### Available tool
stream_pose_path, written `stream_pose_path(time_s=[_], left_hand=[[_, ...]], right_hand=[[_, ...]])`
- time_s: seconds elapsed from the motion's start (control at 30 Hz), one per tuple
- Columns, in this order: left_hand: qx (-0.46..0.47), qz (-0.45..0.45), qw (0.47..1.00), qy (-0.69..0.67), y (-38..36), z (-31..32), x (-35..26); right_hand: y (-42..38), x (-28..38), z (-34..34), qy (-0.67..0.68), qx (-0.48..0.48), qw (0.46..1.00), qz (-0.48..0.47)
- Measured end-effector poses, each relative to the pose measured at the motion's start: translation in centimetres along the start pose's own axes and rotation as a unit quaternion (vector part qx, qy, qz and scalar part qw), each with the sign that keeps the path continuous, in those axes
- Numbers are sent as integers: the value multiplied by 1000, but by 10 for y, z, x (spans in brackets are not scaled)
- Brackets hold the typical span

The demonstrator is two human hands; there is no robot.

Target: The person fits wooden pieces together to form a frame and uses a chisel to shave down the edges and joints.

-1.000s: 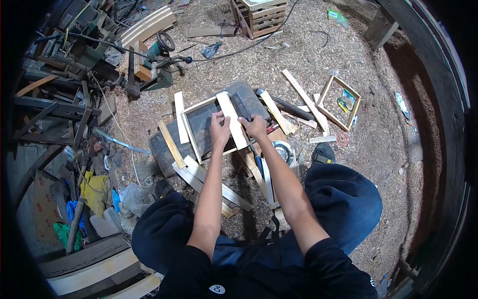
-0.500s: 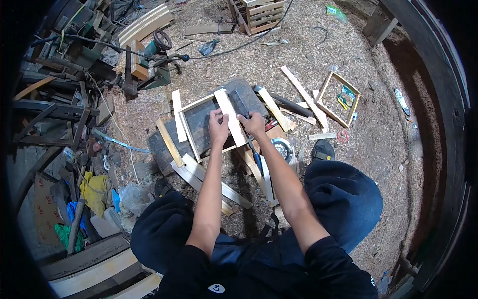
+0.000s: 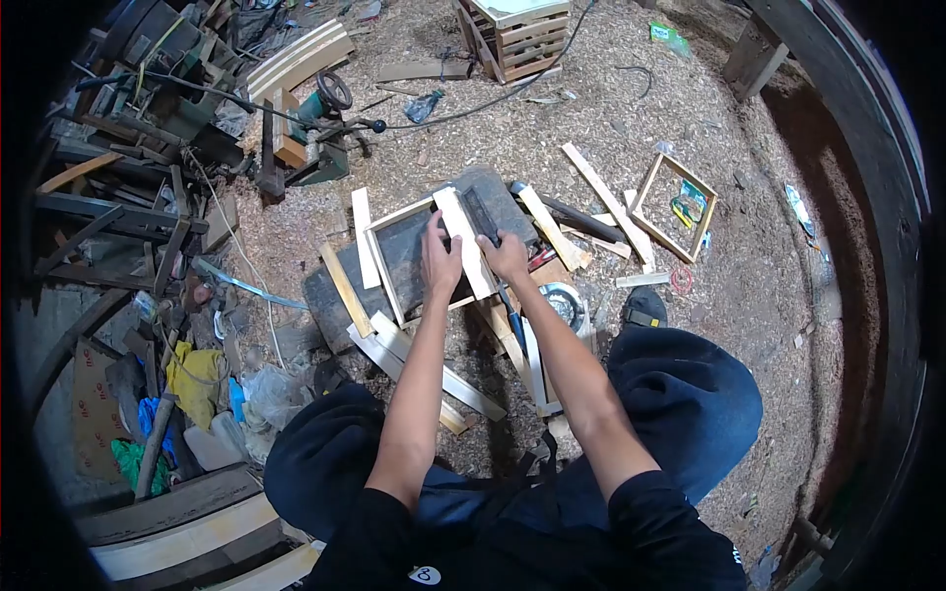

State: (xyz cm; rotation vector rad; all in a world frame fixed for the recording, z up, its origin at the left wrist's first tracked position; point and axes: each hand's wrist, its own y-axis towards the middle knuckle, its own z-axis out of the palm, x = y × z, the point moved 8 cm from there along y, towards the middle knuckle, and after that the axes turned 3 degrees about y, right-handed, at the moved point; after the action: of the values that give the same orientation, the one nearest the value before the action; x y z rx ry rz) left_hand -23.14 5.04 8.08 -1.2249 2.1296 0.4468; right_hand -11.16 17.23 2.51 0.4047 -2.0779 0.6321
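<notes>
A pale wooden slat lies lengthwise across the right end of a thin rectangular wooden frame. My left hand grips the slat's left edge, with its thumb against the wood and its fingers over the inside of the frame. On the opposite edge, my right hand is closed with its thumb at the slat; some of its fingers are hidden. Beneath all this is a dark, worn work block. A dark long shape runs beside the slat, above my right hand.
Loose wooden strips lie around the block. At the right are a dark pipe-like bar and a second wooden frame. A round container sits below my right wrist. A slatted crate and a handwheel stand farther off.
The view has shifted slightly, so the scene sits lower and to the right. My left hand's fingers have straightened somewhat along the slat. The slat remains across the frame.
</notes>
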Motion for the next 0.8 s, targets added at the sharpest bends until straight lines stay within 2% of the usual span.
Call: stream_pose_path(time_s=[0.07,0.13,0.23,0.4,0.5,0.8], left_hand=[[31,-26,999,1,-1,3,-3],[33,-51,995,-74,1,12,4],[12,-45,996,-80,3,17,11],[0,-36,996,-77,4,23,26],[20,-70,981,-179,3,25,26],[8,-70,978,-198,0,23,22]], right_hand=[[-3,8,-4,6,-1,1000,4],[-2,11,-6,13,-4,1000,9],[1,6,-1,73,28,996,37],[8,-11,7,131,31,991,16],[11,-12,8,110,15,994,5],[10,-13,8,103,3,995,9]])
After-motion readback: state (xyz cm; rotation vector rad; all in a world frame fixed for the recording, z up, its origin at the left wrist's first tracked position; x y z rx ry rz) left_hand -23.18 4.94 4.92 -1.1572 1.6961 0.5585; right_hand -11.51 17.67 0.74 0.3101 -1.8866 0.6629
